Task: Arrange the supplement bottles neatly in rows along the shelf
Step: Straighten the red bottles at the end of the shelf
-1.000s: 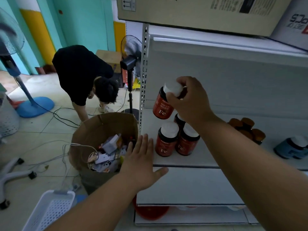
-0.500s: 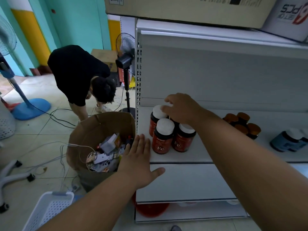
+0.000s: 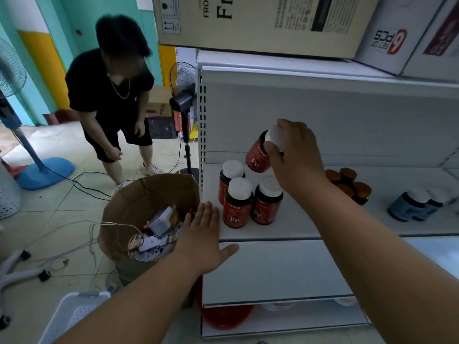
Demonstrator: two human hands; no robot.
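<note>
My right hand (image 3: 295, 155) grips a red "Fe" supplement bottle (image 3: 257, 155) by its white cap, holding it tilted in the air above the shelf (image 3: 298, 227). Three more red "Fe" bottles (image 3: 237, 203) with white caps stand upright in a cluster at the shelf's left end, below the lifted one. My left hand (image 3: 205, 240) is flat and open, fingers spread, at the shelf's left front corner, holding nothing. Further right on the shelf stand several brown bottles with amber caps (image 3: 350, 183) and blue bottles (image 3: 417, 204).
A brown paper bag (image 3: 139, 202) full of boxes and cables stands on the floor left of the shelf. A person in black (image 3: 111, 95) stands behind it. Fans (image 3: 185, 100), floor cables, a white basket (image 3: 72, 316) and cardboard boxes (image 3: 260, 23) on top surround the shelf.
My right hand, which had lowered onto the bottle cluster, has risen holding a red bottle by the cap. The person behind has straightened up. My left hand has stayed put.
</note>
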